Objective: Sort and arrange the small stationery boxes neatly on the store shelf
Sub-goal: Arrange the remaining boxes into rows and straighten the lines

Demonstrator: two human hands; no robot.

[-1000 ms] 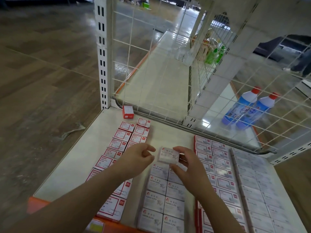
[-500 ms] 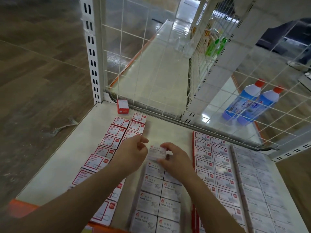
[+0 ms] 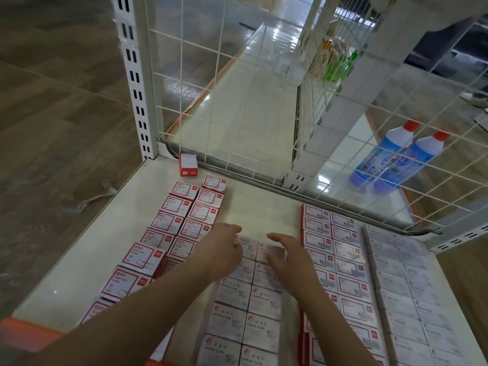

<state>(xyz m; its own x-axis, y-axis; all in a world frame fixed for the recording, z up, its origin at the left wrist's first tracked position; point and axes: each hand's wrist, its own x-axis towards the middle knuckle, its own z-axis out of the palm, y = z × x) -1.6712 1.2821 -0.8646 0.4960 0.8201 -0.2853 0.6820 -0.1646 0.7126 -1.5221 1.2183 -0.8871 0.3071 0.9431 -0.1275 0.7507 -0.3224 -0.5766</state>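
Near the centre of the frame, slightly below the middle, both hands hover over the far end of a double column of pale paper clip boxes point(image 3: 244, 307) that runs from the lower edge of the frame up the white shelf point(image 3: 87, 254). The left hand point(image 3: 220, 250) lies palm down with its fingers loosely curled, touching or just above the top left box of that column; whether it actually presses the box cannot be told. The right hand point(image 3: 289, 256) is beside it, fingers relaxed and slightly spread, over the top right box, holding nothing. Left of the hands, two rows of red-bordered boxes point(image 3: 182, 215) slant from the lower left toward the middle of the frame, a few near the bottom sitting crooked. A single red box point(image 3: 188, 165) stands on its own at the back of the shelf, just beside the wire grid panel point(image 3: 224, 96). To the right of the hands lie neat columns of red-edged boxes point(image 3: 340, 260), and further right grey staples boxes point(image 3: 406, 286). Behind the grid, in the right of the frame, two blue bottles point(image 3: 396, 159) with red caps lean together.
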